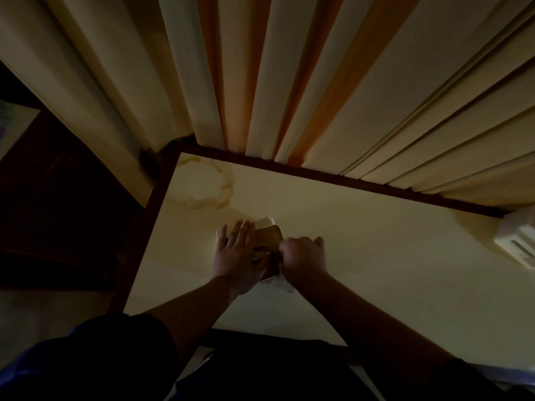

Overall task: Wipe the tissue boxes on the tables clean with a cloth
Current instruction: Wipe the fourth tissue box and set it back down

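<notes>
A small white tissue box with a brownish top panel stands near the middle of a pale table. My left hand lies flat on the box's left side, fingers straight and spread. My right hand is curled into a fist at the box's right edge and grips a pale cloth, a bit of which shows below the fist. The hands hide most of the box. The light is dim.
A second white box sits at the table's right edge. Cream and orange curtains hang along the far side. A faint ring-shaped stain marks the far left corner. Dark floor lies to the left.
</notes>
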The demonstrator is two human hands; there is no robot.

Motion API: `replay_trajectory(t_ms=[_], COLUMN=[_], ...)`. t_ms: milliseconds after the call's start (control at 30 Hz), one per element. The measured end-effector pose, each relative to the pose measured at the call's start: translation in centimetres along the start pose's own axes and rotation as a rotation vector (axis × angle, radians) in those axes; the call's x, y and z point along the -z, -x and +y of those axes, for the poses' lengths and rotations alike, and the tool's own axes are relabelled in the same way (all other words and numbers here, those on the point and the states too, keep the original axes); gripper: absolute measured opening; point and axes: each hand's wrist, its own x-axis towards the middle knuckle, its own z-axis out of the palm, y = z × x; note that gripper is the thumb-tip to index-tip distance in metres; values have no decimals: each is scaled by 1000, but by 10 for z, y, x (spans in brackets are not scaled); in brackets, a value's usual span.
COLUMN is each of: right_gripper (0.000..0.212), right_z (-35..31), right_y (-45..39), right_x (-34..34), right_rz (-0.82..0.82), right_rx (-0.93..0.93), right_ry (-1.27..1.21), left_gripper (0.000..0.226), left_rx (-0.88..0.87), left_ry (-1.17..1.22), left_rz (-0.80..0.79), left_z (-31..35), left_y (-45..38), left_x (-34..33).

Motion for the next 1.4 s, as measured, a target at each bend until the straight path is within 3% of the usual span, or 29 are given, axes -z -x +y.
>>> replay_trajectory(t_ms=[167, 333, 467, 567, 633, 733, 867, 1000, 1167, 1400], right_gripper=[17, 13, 23, 14, 12, 52, 25, 15, 12, 25], right_z=[-15, -21, -4, 10, 15, 17, 13, 6, -5, -3], right_y=[-30, -47, -26, -1, 15, 30, 34, 17, -19, -21], right_x=[14, 16, -17, -39, -48, -46, -29, -9, 4, -5], right_rz=[98, 177, 252, 338, 292, 62, 23, 15, 77, 181], right_rx=[-32, -17, 52, 46, 36, -3, 16, 8, -64, -4], right_ry=[-8, -63, -144, -116, -50, 40, 57, -54, -43, -100], left_gripper=[84, 80, 86, 85, 83, 85, 81, 82, 80, 82], left_rx=[-10, -10, -22, -56, -54, -46, -67, -92, -89, -69], left_ry=[-21, -18, -4, -14, -28, -37, -59, -72, -13, -7], left_rz=[44, 7, -2, 8, 2, -33, -50, -34, -4, -23], left_z=[2, 7, 2, -1, -1, 0, -3, -6, -2, 0], left_y=[1, 1, 0, -1, 0, 1, -3, -5, 1, 0], left_x=[0, 9, 3, -2, -2, -1, -2, -3, 1, 4])
